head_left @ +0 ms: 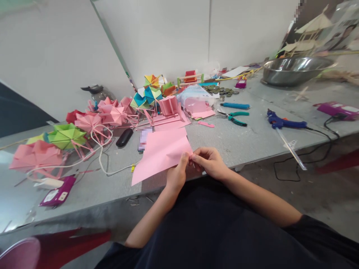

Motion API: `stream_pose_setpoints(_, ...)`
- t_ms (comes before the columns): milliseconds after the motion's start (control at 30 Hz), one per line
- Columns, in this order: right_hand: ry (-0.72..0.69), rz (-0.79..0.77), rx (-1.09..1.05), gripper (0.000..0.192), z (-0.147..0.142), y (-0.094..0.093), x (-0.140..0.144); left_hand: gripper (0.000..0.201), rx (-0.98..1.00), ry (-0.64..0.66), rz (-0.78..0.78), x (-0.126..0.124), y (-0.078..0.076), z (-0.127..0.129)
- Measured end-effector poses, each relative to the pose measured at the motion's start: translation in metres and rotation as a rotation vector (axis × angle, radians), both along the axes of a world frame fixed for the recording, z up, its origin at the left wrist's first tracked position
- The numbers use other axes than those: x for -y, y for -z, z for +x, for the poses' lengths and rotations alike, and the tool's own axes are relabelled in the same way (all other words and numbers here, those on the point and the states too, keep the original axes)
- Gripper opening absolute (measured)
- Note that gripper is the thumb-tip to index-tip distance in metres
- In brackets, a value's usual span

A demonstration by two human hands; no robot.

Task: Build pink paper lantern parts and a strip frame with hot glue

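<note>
A sheet of pink paper (pixel 165 147) slants over the table's front edge, held up at its near right corner. My left hand (pixel 177 172) is closed on that corner, thumb on top of the sheet. Right beside it, my right hand (pixel 210 162) pinches the same corner between thumb and fingers. The fingertips of both hands nearly meet there. Behind the sheet lies a phone (pixel 145 139), partly covered by the paper. A black oblong case (pixel 124 138) rests left of the phone.
Folded pink paper umbrellas (pixel 36 155) and a green one (pixel 66 136) crowd the left. Pliers (pixel 234 118), a pink cutter (pixel 206 124) and a blue glue gun (pixel 286 121) lie to the right. A steel basin (pixel 294 73) stands far right. A white cable (pixel 102 164) loops near the paper.
</note>
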State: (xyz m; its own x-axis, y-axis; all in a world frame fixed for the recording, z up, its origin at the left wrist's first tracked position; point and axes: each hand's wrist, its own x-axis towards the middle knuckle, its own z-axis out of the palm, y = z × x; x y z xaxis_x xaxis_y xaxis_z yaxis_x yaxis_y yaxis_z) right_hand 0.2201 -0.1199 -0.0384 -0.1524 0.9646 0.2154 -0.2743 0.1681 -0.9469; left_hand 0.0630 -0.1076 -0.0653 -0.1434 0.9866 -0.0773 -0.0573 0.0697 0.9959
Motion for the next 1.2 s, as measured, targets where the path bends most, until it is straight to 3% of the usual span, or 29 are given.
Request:
stream_pose_setpoints(300,-0.004,-0.020,0.027,0.051,0.002,0.000,0.002,0.044,-0.051,-0.021,0.006,0.000,0.002,-0.002)
stream_pose_setpoints(600,0.024,0.006,0.059,0.049,0.002,0.003,0.000,0.045,-0.062,-0.029,-0.021,0.001,-0.006,0.000)
stream_pose_setpoints(900,0.019,0.017,0.037,0.048,0.001,0.005,-0.001,0.044,-0.040,-0.018,0.005,-0.001,0.000,0.002)
stream_pose_setpoints(1200,0.029,0.009,-0.021,0.045,0.001,0.007,-0.001,0.029,-0.062,-0.016,-0.022,0.004,-0.016,0.003)
